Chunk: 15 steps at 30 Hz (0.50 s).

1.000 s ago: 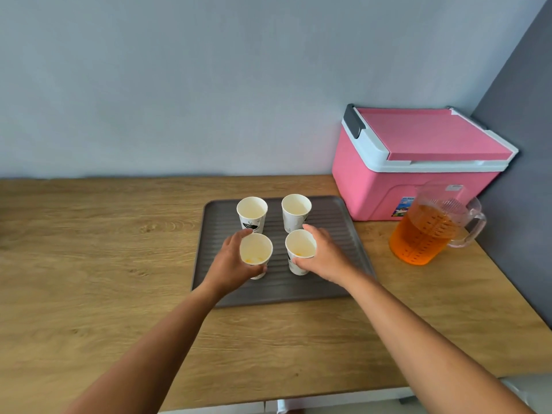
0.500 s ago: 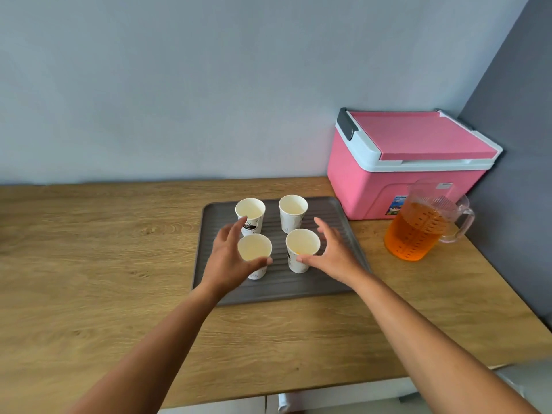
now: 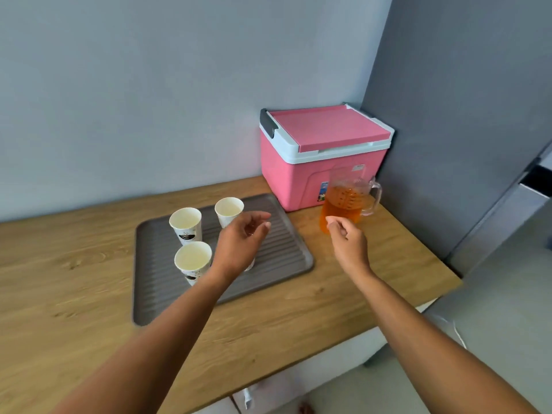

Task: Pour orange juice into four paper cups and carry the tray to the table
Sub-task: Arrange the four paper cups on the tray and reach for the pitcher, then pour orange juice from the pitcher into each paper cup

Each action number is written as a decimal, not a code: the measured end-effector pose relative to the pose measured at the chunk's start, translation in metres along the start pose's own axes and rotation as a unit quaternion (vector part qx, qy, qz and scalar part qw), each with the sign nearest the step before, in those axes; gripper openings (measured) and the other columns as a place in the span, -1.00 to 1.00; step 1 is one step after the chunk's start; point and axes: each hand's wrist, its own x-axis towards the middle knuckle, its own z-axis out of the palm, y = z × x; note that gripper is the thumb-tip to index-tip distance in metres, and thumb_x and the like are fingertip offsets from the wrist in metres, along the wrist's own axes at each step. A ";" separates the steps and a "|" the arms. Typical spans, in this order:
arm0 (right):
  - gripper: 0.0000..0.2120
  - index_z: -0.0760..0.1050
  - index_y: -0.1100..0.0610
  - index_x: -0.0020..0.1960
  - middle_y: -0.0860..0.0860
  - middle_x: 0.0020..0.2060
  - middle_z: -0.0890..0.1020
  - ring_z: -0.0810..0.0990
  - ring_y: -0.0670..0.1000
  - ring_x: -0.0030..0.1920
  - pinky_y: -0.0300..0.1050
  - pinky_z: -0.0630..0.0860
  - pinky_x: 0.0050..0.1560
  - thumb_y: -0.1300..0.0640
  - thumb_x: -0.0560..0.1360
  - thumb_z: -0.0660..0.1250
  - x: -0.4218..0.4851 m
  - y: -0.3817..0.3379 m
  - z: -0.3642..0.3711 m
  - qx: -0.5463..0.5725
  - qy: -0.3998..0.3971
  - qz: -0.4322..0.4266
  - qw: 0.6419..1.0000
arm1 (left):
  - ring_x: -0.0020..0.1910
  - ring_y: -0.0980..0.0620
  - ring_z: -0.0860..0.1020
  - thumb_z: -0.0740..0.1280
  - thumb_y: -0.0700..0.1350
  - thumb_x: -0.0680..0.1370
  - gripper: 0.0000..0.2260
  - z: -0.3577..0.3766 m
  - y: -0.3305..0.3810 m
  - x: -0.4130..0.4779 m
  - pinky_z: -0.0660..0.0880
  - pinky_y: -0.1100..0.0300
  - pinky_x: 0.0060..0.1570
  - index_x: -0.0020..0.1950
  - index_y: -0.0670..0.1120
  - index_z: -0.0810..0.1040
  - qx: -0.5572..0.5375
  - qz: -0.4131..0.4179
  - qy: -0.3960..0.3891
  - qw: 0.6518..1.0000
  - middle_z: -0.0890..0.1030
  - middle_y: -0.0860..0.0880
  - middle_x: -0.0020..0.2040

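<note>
Both hands have been taken off the two front cups and moved toward the right of the frame. At the left, the wooden counter (image 3: 74, 279) is seen, and a grey ribbed tray (image 3: 286, 252) is laid on it in the lower middle. Four white paper cups are set upright on the tray: the back left cup (image 3: 185, 224), the front left cup (image 3: 193, 262), the back right cup (image 3: 229, 209) and a fourth cup (image 3: 250, 265), mostly hidden behind the left hand (image 3: 242, 243). This hand is held above the tray with fingers loosely curved, and nothing is held. The right hand (image 3: 348, 240) is stretched past the tray's right edge, loosely curled and empty. Its fingertips are seen before the jug of orange juice (image 3: 348, 201); whether they touch cannot be told. The jug is placed just in front of the closed pink cooler box (image 3: 322, 156).
</note>
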 end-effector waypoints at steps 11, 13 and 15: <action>-0.65 0.47 0.10 0.36 0.05 0.27 0.56 0.54 -0.04 0.13 -0.31 0.39 -0.12 -0.02 0.66 0.14 0.080 0.033 -0.080 -0.045 0.083 0.042 0.995 | 0.30 0.07 0.45 0.22 0.09 0.61 -0.57 0.119 0.024 0.078 0.33 0.33 0.13 0.43 -0.07 0.40 -0.068 -0.068 -0.106 0.990 0.50 -0.02 0.33; -0.61 0.43 0.10 0.40 0.05 0.32 0.53 0.52 -0.05 0.18 -0.36 0.37 -0.12 -0.03 0.66 0.12 0.099 0.037 -0.087 -0.047 0.069 0.048 0.995 | 0.36 0.05 0.39 0.17 0.12 0.62 -0.52 0.138 0.030 0.092 0.28 0.24 0.23 0.47 -0.09 0.33 -0.085 -0.086 -0.115 0.986 0.44 -0.05 0.39; -0.59 0.40 0.10 0.44 0.04 0.35 0.52 0.52 -0.03 0.24 -0.27 0.39 0.03 -0.05 0.66 0.11 0.116 0.043 -0.091 -0.040 0.050 0.053 0.997 | 0.31 0.13 0.35 0.12 0.12 0.64 -0.52 0.156 0.036 0.103 0.24 0.23 0.24 0.49 -0.09 0.28 -0.098 -0.093 -0.121 0.983 0.41 -0.03 0.38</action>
